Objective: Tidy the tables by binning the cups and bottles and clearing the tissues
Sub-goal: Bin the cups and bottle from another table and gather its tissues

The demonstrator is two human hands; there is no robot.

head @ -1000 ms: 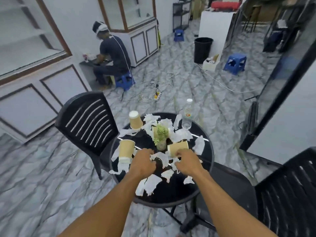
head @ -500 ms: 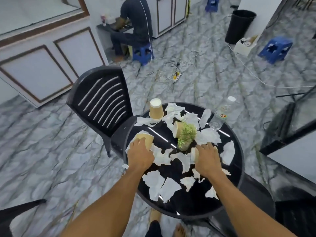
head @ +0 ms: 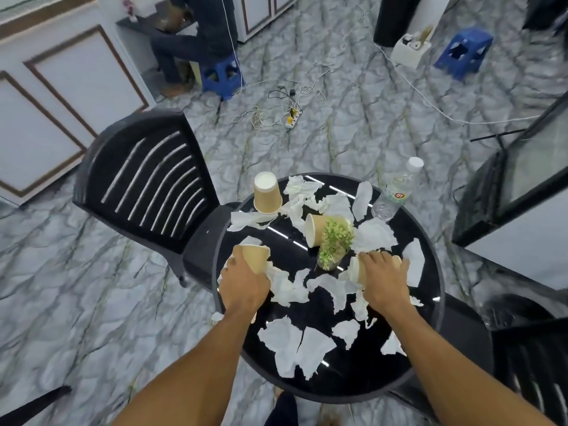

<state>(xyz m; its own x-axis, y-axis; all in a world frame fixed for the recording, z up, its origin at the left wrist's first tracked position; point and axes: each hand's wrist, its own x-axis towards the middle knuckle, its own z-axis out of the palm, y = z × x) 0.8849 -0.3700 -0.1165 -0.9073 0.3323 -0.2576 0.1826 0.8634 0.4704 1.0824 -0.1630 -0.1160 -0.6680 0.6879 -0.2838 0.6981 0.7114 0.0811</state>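
L hand point(head: 242, 281): gripping a tilted paper cup point(head: 256, 258) at the left edge of the table point(head: 362, 373), fingers curling round it.
R hand point(head: 382, 281): gripping a 2nd cup point(head: 356, 270) lying on its side, just right of the plant pot point(head: 333, 244).
Cups: 4 total. 2 in hands, an upside-down cup point(head: 266, 193) sitting far left, and a tipped cup point(head: 315, 229) lying against the plant, inside showing empty.
Bottle point(head: 395, 192): 1, clear plastic, standing at far right edge.
Tissues point(head: 282, 342): many torn pcs lying across table; can't count.
Pot: 1, glass, holding green plant.
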